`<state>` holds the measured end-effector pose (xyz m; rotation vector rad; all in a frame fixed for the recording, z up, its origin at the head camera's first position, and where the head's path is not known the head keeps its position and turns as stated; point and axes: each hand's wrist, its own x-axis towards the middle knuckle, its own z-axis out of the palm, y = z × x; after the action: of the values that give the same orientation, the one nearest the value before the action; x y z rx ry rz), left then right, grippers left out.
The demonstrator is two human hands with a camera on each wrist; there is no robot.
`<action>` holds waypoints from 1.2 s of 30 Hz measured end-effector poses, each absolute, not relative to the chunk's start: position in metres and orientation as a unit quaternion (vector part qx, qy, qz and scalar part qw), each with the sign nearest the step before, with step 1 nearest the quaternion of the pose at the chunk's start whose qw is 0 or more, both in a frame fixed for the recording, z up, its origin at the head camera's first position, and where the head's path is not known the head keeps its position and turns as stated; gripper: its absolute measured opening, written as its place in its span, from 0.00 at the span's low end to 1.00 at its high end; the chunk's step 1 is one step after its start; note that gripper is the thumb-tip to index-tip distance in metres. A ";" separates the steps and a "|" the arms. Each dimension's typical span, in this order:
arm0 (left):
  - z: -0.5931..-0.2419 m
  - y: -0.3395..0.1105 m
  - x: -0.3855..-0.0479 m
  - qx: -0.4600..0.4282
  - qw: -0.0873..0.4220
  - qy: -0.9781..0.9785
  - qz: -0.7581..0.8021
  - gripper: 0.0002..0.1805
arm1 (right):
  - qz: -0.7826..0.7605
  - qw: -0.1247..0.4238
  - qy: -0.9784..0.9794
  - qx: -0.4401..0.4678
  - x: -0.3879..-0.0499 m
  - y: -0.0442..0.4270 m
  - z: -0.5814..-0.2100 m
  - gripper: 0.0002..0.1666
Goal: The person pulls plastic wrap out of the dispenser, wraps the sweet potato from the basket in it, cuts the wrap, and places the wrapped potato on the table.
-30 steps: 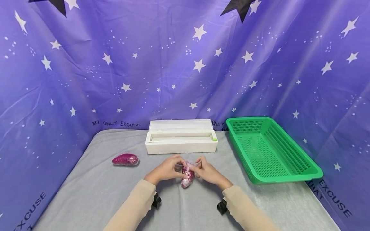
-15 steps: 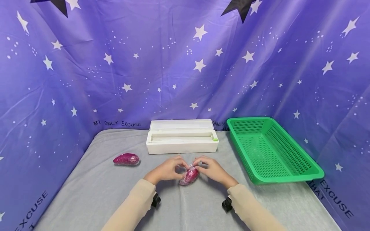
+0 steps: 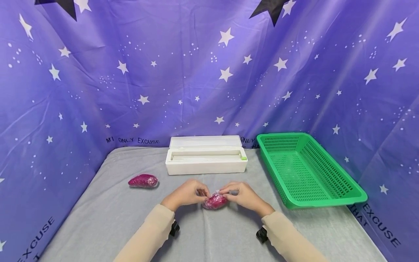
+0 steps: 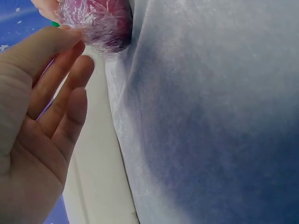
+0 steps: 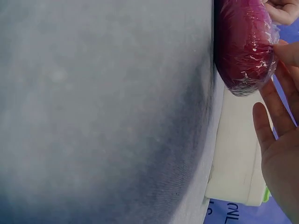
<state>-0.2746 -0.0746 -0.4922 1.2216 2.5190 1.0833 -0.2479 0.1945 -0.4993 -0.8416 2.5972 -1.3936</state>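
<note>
A magenta vegetable (image 3: 214,202), shaped like a sweet potato and wrapped in cling film, lies crosswise on the grey cloth between both hands. My left hand (image 3: 188,193) pinches the film at its left end with thumb and forefinger; the left wrist view shows crumpled film (image 4: 100,30) at these fingertips, the other fingers loosely bent. My right hand (image 3: 244,196) pinches the film along the upper right side. In the right wrist view, the thumb presses against the wrapped vegetable (image 5: 245,42). A second wrapped magenta vegetable (image 3: 143,181) rests apart at the left.
Behind the hands stands a white cling film box (image 3: 206,167) with its lid raised and a green slider (image 3: 243,158) at the right. A green slotted basket (image 3: 324,202) sits at the right. A purple star-printed curtain (image 3: 196,72) encloses the grey-covered table (image 3: 108,218).
The vegetable between the hands has turned from nearly lengthwise to crosswise. My right hand has shifted right and slightly nearer, and both hands keep working at the film.
</note>
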 end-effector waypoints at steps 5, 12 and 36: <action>-0.495 -0.077 -0.273 0.414 0.077 0.834 0.356 0.10 | -0.448 0.026 0.849 -0.279 -0.246 0.194 -0.501 0.12; -0.497 -0.071 -0.272 0.442 0.048 0.843 0.302 0.24 | -0.448 0.024 0.846 -0.288 -0.247 0.194 -0.504 0.12; -0.510 -0.090 -0.280 0.297 0.152 0.783 0.525 0.20 | -0.470 0.046 0.843 -0.258 -0.245 0.200 -0.505 0.33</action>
<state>-0.2798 -0.0897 -0.5097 0.8518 2.2487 1.5061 -0.2454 0.1996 -0.5051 -0.7882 2.5734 -1.4351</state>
